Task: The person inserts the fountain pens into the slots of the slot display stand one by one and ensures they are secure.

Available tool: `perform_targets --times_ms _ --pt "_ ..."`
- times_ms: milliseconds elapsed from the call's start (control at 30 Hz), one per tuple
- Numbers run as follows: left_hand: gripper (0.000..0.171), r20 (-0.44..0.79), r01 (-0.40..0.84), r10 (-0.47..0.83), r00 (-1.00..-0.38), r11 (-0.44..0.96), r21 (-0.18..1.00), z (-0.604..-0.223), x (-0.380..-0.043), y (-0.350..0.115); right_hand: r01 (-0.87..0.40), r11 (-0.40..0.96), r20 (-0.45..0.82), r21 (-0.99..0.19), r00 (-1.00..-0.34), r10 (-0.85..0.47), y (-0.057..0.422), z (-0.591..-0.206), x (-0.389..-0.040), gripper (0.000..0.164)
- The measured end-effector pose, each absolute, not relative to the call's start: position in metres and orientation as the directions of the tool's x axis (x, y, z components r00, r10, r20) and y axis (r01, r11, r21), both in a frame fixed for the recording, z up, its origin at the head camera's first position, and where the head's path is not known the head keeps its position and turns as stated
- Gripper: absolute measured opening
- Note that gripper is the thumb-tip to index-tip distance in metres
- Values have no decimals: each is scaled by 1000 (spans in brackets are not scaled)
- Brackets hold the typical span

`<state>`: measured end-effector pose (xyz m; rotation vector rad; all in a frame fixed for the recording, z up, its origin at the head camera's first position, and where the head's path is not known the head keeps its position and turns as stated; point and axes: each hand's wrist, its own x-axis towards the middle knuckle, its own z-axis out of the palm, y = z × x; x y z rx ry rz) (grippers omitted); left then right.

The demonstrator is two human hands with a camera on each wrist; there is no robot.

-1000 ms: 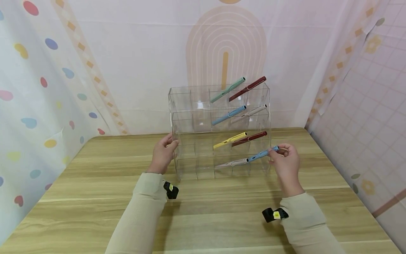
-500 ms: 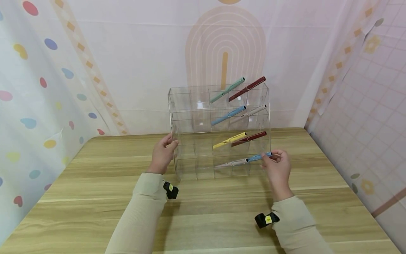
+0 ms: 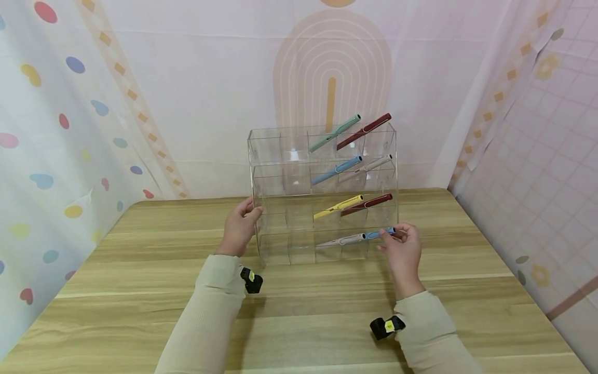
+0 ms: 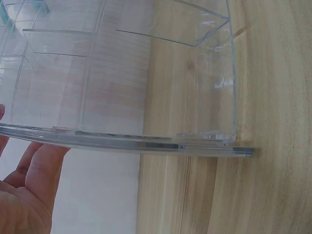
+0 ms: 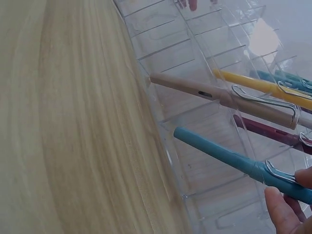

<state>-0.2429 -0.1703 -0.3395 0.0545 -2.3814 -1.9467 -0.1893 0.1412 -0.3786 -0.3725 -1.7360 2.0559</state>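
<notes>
A clear acrylic pen rack [image 3: 283, 165] with stepped rows stands on the table. My left hand [image 3: 240, 227] grips its left side panel, a fingertip on the inner face and other fingers outside [image 4: 41, 170]. At the lowest row, my right hand [image 3: 404, 255] pinches a blue pen [image 5: 219, 155] near its clip end; the pen slants over a compartment at the right. Just left of it lies a pale beige pen [image 3: 343, 240]. Above are a yellow pen [image 3: 338, 206] and a dark red pen [image 3: 366, 205].
Higher rows hold another blue pen [image 3: 337, 170], a pale grey pen [image 3: 374, 164], a green pen [image 3: 335, 133] and a second dark red pen [image 3: 364, 132]. The wooden table [image 3: 299, 327] meets a patterned curtain [image 3: 196, 104] behind the rack.
My right hand has moved left and slightly down, bringing the blue pen from beyond the rack's right side into the lowest row. The left hand keeps its place on the side panel.
</notes>
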Motion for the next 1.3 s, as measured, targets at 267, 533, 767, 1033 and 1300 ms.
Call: perform_targets --times_ms 267,533,767,1033,1300 --pt "47 22 6 -79 -997 204 979 -341 -246 -171 -131 -104 67 -986 -880 470 140 -379 -189 25" --pt "48 18 2 -74 -997 207 978 -342 -247 -171 -125 -74 77 -989 -884 460 138 -380 -185 25" --pt "47 32 16 -75 -997 203 979 -341 -246 -171 -131 -59 89 -990 -880 466 137 -381 -184 24" --pt "50 42 28 -56 -998 228 973 -343 -246 -175 -91 34 97 -995 -909 406 149 -374 -176 34" --pt "74 123 127 44 -991 541 831 -339 -225 -194 -100 426 240 -899 -927 288 195 -357 -164 54"
